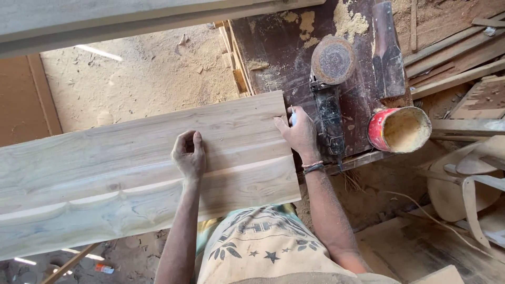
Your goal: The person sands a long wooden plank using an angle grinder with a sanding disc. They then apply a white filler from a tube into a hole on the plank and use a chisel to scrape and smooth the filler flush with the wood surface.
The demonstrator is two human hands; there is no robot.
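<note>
The left hand (189,153) lies knuckles-up on the middle of a pale wooden panel (131,168), fingers curled loosely under and gripping nothing. The right hand (301,134) presses against the panel's right end, fingers folded around a small pale object too hidden to identify; a band circles that wrist. Both forearms reach forward, well apart. The panel's left end is cut off by the frame, and its right end rests at the near edge of a dark, stained table (279,58). The panel is smooth, grained and grooved lengthwise. On the table lie a dusty angle grinder (329,94) with a round disc, sawdust heaps, and a red tin (399,129) filled with sawdust.
</note>
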